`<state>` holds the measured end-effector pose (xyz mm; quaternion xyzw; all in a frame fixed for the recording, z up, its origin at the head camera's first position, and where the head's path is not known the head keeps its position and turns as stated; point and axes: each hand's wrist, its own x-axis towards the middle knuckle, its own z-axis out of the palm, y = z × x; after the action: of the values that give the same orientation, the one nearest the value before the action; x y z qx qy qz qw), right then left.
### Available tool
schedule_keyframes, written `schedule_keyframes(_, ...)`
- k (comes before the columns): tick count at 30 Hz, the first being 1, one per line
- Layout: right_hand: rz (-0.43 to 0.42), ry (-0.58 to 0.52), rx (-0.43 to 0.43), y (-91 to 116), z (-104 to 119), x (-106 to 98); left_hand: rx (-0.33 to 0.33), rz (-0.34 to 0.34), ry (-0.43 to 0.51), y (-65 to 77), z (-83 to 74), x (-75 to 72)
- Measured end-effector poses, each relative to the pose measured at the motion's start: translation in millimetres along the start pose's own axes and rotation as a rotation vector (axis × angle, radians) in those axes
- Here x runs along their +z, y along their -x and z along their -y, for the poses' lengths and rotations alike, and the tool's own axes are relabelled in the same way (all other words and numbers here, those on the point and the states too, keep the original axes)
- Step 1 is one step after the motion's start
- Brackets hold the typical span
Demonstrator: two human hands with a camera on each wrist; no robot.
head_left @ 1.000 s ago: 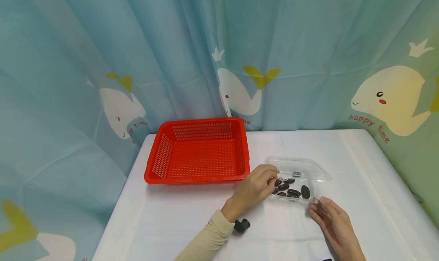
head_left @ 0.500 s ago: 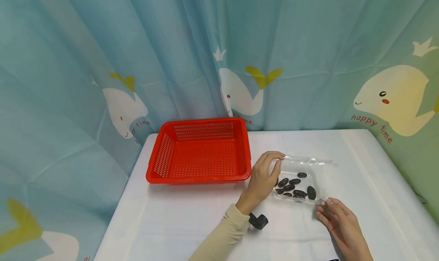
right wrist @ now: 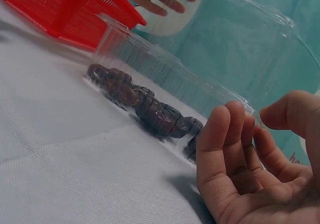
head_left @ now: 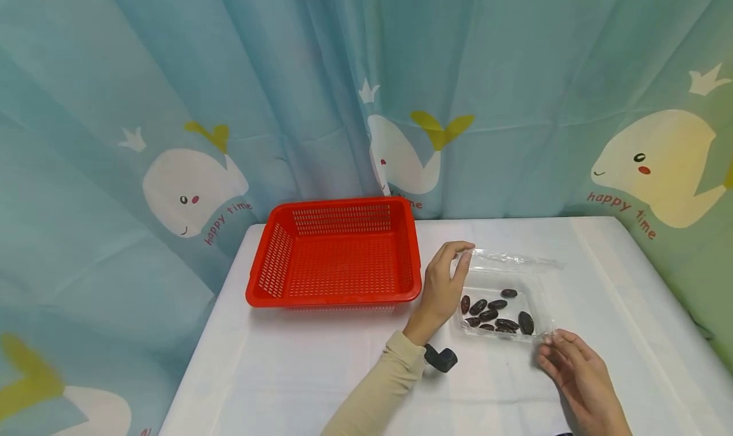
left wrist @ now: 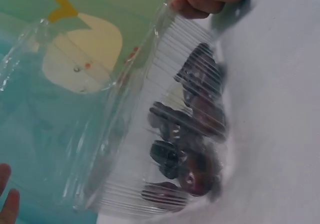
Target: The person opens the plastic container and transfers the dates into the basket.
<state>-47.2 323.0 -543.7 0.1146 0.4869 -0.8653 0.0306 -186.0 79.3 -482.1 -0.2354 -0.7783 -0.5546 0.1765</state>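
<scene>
A clear plastic clamshell container (head_left: 532, 283) stands on the white table, with several dark, wrinkled dates (head_left: 488, 315) in its tray. Its transparent lid (right wrist: 235, 48) stands raised along the far side. My left hand (head_left: 443, 289) is at the lid's left end, fingertips right at its edge; in the right wrist view its fingers look straight and spread. My right hand (head_left: 584, 375) pinches the tray's near right corner between thumb and index finger, its other fingers (right wrist: 212, 149) loosely bent beside the tray wall. In the left wrist view, dates (left wrist: 195, 169) show through the ribbed wall.
A red perforated plastic basket (head_left: 417, 258) stands to the left of the container at the back of the white-covered table (head_left: 298, 366). A blue-green curtain (head_left: 504, 105) with whale prints hangs behind and beside the table. A black device sits at the left wrist.
My left hand has moved up and away with the lid, which has swung from over the tray to standing at its far side. The right hand and container have shifted slightly right.
</scene>
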Motion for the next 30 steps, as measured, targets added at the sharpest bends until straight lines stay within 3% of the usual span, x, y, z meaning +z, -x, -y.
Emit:
schedule_keyframes(5,-0.044,0.029,0.007,0,2,-2,-0.056,-0.008,0.044,-1.2,7.6,5.4)
schedule_keyframes(11,-0.021,0.005,-0.006,0,1,-4,-0.052,-0.078,0.092,-3.3,17.6,9.3)
schedule_keyframes(15,-0.034,0.016,-0.006,-1,1,-4,-0.055,-0.121,0.092,-4.8,24.0,12.1)
schedule_keyframes(21,-0.086,0.050,0.010,-1,1,-3,-0.137,-0.150,0.088,-3.5,32.1,17.4)
schedule_keyframes(30,-0.102,0.051,0.013,-1,0,-2,-0.181,-0.188,0.107,-2.7,33.8,23.2)
